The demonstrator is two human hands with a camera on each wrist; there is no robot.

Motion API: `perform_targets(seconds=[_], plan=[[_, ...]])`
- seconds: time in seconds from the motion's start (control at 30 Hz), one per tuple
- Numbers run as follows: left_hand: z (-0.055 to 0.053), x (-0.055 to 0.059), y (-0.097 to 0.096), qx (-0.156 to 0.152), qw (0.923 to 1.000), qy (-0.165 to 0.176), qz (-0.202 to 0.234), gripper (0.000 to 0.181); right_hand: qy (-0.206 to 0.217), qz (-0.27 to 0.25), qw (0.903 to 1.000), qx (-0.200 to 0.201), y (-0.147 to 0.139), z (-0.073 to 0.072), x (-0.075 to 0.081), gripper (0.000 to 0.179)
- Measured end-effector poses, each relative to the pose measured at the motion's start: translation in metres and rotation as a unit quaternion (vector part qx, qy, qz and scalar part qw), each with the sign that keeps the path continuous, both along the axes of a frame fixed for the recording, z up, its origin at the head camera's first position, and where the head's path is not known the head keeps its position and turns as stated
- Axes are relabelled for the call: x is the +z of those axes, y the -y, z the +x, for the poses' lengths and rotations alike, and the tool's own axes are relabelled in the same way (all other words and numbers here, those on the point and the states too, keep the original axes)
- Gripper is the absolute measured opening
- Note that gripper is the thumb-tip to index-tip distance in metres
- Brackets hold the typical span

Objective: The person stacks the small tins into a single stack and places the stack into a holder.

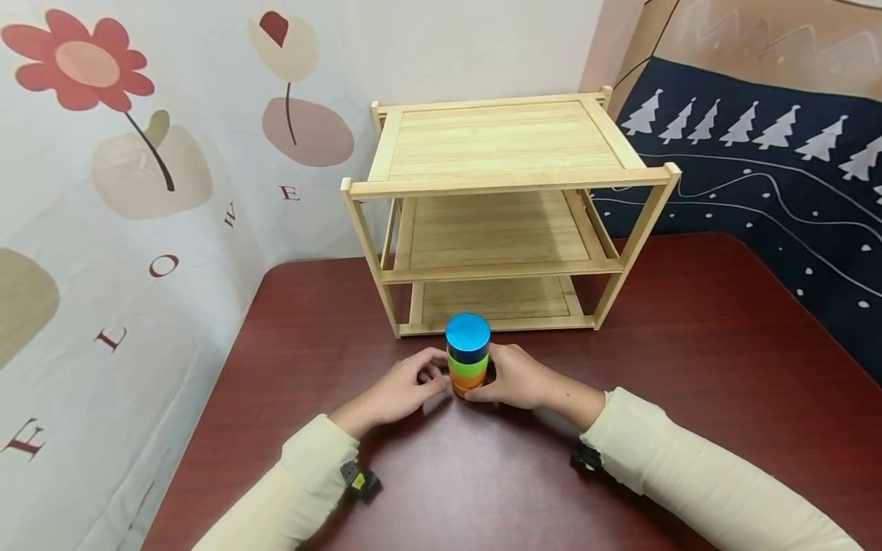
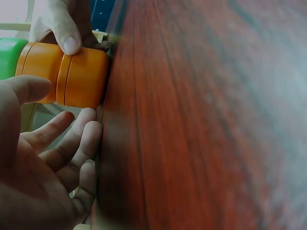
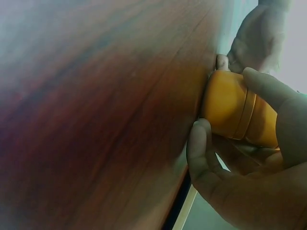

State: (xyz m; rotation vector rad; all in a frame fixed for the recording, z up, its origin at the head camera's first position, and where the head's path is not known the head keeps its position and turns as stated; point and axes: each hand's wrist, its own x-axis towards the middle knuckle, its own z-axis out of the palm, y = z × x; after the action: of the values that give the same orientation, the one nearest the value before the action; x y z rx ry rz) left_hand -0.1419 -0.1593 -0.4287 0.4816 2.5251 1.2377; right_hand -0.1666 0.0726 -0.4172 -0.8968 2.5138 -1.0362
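Observation:
A stack of small round jars stands on the table in front of the rack, with a shiny blue jar on top, a green jar below it and an orange jar at the base. My right hand grips the orange base, its thumb on the near side and its fingers round the right. On the left, my left hand is held loosely beside the stack, thumb and fingertips close to the orange part. In the right wrist view the orange jar shows a lid seam; the upper jars are out of frame.
A three-tier wooden rack stands right behind the stack. The reddish-brown table extends to both sides. A flower-patterned wall covering borders the left, and a dark blue tree-patterned cloth hangs at the right.

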Motion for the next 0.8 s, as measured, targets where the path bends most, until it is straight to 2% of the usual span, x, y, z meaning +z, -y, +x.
perform_targets(seconds=[0.2, 0.3, 0.4, 0.53, 0.63, 0.7, 0.8], plan=[[0.003, 0.007, -0.003, 0.022, 0.9991, -0.034, -0.008, 0.032, 0.000, 0.003, 0.9999, -0.011, -0.006, 0.003, 0.002, 0.053], [0.006, 0.012, -0.004, 0.033, 0.9973, -0.065, -0.009, 0.033, -0.001, 0.003, 0.9999, -0.011, -0.009, 0.005, 0.003, 0.052], [0.010, 0.020, -0.005, 0.046, 0.9928, -0.110, -0.005, 0.036, -0.004, -0.001, 1.0000, -0.009, -0.012, 0.006, 0.004, 0.052], [0.018, 0.033, -0.009, 0.059, 0.9822, -0.178, -0.012, 0.044, -0.009, -0.002, 0.9999, -0.006, -0.014, 0.008, 0.007, 0.053], [0.024, 0.042, -0.012, 0.061, 0.9713, -0.229, -0.019, 0.053, -0.016, 0.000, 0.9999, -0.006, -0.016, 0.009, 0.009, 0.052], [0.028, 0.048, -0.014, 0.056, 0.9621, -0.266, -0.020, 0.058, -0.023, -0.001, 0.9997, -0.005, -0.017, 0.009, 0.011, 0.052], [0.032, 0.056, -0.017, 0.037, 0.9444, -0.326, -0.020, 0.064, -0.031, -0.007, 0.9995, -0.002, -0.017, 0.009, 0.015, 0.053]])
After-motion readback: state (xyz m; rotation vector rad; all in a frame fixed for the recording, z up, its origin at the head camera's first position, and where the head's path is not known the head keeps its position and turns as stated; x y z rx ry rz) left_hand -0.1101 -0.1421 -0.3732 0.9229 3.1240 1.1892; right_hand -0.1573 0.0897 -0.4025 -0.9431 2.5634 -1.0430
